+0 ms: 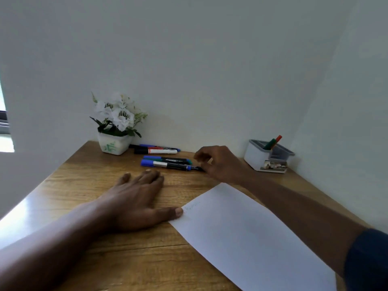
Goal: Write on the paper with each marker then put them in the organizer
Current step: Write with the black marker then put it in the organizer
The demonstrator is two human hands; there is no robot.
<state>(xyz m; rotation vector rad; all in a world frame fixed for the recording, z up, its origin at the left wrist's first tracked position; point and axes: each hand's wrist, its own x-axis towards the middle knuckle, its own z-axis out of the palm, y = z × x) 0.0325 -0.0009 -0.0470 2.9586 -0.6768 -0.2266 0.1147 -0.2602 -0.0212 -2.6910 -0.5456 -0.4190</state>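
Observation:
A white sheet of paper [247,234] lies on the wooden desk [117,261] with faint marks near its top left corner. My left hand [136,198] rests flat on the desk, its thumb touching the paper's edge. Several markers lie in a group near the wall: a blue-capped marker [165,164] in front, a green one [168,159] behind it, a white-barrelled marker [156,151] further back. My right hand [218,163] hovers at the right end of the blue-capped marker, fingers curled and apart, holding nothing. A white organizer [257,157] at the right holds a green and an orange-red marker [273,142].
A white pot of white flowers [114,131] stands at the back left against the wall. The desk fits into a corner, with walls behind and to the right. A small photo shows on the organizer's front.

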